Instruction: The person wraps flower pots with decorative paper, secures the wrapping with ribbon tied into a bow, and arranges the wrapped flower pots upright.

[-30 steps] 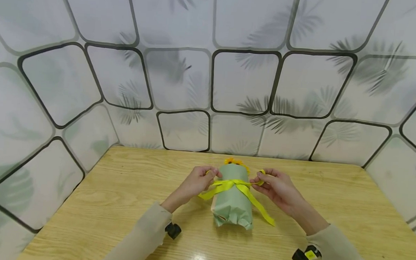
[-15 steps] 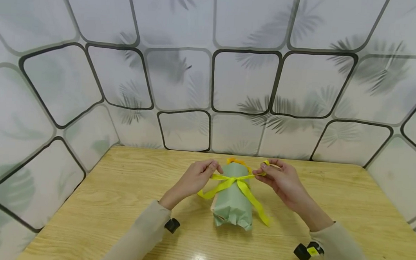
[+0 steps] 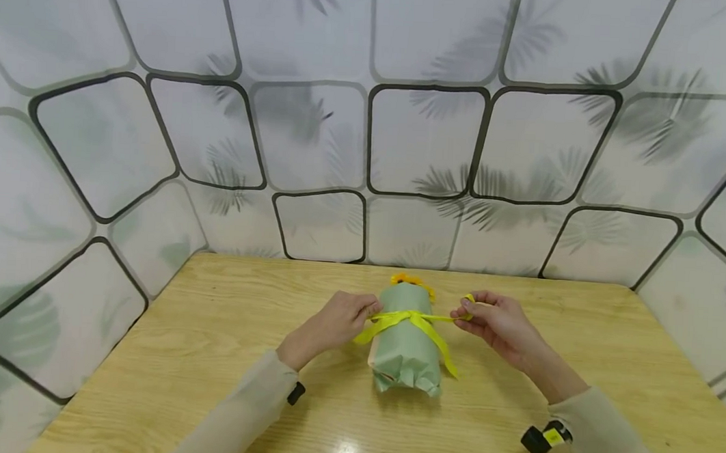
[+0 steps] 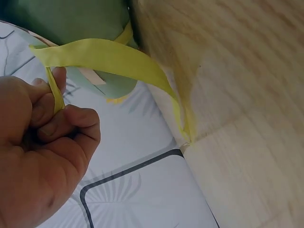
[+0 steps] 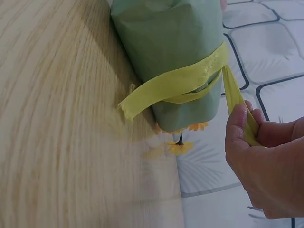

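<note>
A bouquet wrapped in pale green paper (image 3: 407, 345) lies on the table, its orange-yellow flowers (image 3: 413, 281) pointing to the far side. Round its middle runs a yellow ribbon (image 3: 434, 336), knotted on top, with tails hanging to both sides. My left hand (image 3: 339, 321) pinches one part of the ribbon at the bouquet's left; in the left wrist view its curled fingers (image 4: 83, 121) grip a narrow strand. On the other side my right hand (image 3: 505, 330) holds the opposite part between thumb and fingers, drawn taut from the knot. One frayed tail (image 5: 128, 110) rests near the wood in the right wrist view.
The wooden table (image 3: 209, 341) reaches back to a pale wall covering (image 3: 429, 141) patterned with dark rounded outlines and leaves. A small black device (image 3: 539, 441) sits at my right cuff, another black piece (image 3: 296, 393) at my left cuff.
My right hand has moved outward to the right, stretching its ribbon strand longer. My left hand dips slightly after rising. The hanging right tail has become shorter.
</note>
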`<act>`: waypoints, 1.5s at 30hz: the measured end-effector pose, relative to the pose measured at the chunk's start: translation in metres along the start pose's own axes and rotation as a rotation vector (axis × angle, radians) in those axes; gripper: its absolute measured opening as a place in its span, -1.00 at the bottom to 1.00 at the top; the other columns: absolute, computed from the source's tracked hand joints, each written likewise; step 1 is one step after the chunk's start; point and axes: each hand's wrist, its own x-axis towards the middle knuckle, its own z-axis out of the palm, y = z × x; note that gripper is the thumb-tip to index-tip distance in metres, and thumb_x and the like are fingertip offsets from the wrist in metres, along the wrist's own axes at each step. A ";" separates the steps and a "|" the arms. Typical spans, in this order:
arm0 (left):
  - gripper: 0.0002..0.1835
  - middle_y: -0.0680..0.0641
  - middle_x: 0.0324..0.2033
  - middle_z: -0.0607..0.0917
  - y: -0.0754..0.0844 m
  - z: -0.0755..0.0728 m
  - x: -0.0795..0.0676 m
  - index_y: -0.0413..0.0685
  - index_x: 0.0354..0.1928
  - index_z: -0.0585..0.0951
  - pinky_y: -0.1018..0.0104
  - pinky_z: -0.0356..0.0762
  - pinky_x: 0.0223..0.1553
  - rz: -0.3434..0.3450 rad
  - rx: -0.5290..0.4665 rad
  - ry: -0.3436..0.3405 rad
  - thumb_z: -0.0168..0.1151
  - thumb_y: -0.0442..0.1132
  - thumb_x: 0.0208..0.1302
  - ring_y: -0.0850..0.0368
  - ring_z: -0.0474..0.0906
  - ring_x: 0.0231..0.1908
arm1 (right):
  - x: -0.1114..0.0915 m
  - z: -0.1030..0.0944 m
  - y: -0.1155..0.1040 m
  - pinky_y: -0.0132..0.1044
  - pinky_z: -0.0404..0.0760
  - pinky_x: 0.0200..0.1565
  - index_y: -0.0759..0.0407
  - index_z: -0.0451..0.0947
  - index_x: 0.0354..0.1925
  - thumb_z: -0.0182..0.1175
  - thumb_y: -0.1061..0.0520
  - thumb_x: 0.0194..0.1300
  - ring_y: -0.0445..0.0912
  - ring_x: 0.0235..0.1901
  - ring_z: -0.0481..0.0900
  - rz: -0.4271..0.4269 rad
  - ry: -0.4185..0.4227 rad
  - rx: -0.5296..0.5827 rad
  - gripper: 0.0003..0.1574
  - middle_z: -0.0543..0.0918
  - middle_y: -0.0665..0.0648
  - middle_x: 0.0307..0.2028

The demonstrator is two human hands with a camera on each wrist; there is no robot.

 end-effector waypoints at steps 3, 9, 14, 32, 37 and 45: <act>-0.72 -0.08 -0.31 0.80 -0.002 0.001 -0.001 -0.14 -0.26 0.69 0.41 0.55 -0.32 0.026 0.006 -0.003 0.00 -0.38 0.57 0.31 0.47 -0.48 | 0.000 -0.002 0.002 -0.36 0.73 -0.02 0.27 0.25 0.05 0.07 0.27 0.56 -0.17 -0.18 0.78 0.016 0.005 0.011 -0.77 0.72 0.02 -0.30; -0.69 -0.07 -0.34 0.78 -0.001 0.000 -0.002 -0.12 -0.30 0.67 0.42 0.52 -0.31 0.018 -0.011 -0.034 -0.03 -0.33 0.60 0.31 0.42 -0.50 | 0.000 -0.004 0.003 -0.36 0.73 -0.03 0.31 0.23 0.10 0.05 0.28 0.56 -0.18 -0.20 0.77 0.025 0.015 0.011 -0.73 0.72 0.01 -0.30; -0.69 -0.09 -0.35 0.78 -0.002 -0.001 -0.004 -0.13 -0.28 0.66 0.41 0.54 -0.27 0.001 -0.013 -0.045 -0.04 -0.32 0.61 0.24 0.53 -0.46 | 0.000 -0.004 0.004 -0.36 0.73 -0.03 0.30 0.25 0.08 0.06 0.28 0.55 -0.18 -0.20 0.78 0.019 0.022 0.010 -0.75 0.73 0.01 -0.32; -0.48 -0.26 0.37 0.30 0.003 -0.015 -0.021 0.06 0.43 0.38 0.08 0.70 -0.01 -0.272 -0.435 0.098 0.21 -0.12 0.52 -0.15 0.67 0.05 | -0.016 0.007 0.006 -0.05 0.70 0.13 0.20 0.00 0.60 0.22 0.01 0.51 0.10 0.18 0.61 -0.065 0.033 -0.525 -0.06 0.18 0.51 0.46; -0.33 -0.30 0.47 0.22 -0.003 -0.001 -0.027 0.06 0.53 0.19 -0.01 0.60 0.09 -0.346 -0.500 -0.042 0.20 -0.03 0.51 -0.17 0.52 0.19 | -0.019 0.025 0.013 -0.02 0.74 0.03 0.10 -0.08 0.62 0.25 0.01 0.49 0.11 0.00 0.72 -0.065 -0.023 -0.573 0.00 0.06 0.54 0.46; -0.16 -0.28 0.25 0.54 -0.010 0.002 -0.030 -0.17 0.53 0.20 0.13 0.72 -0.20 -0.499 -0.578 -0.118 0.18 0.22 0.46 0.05 0.65 -0.20 | -0.017 0.035 0.021 -0.09 0.74 -0.17 0.18 -0.17 0.62 0.22 -0.11 0.50 0.00 -0.25 0.76 -0.010 0.049 -0.618 0.07 0.01 0.60 0.47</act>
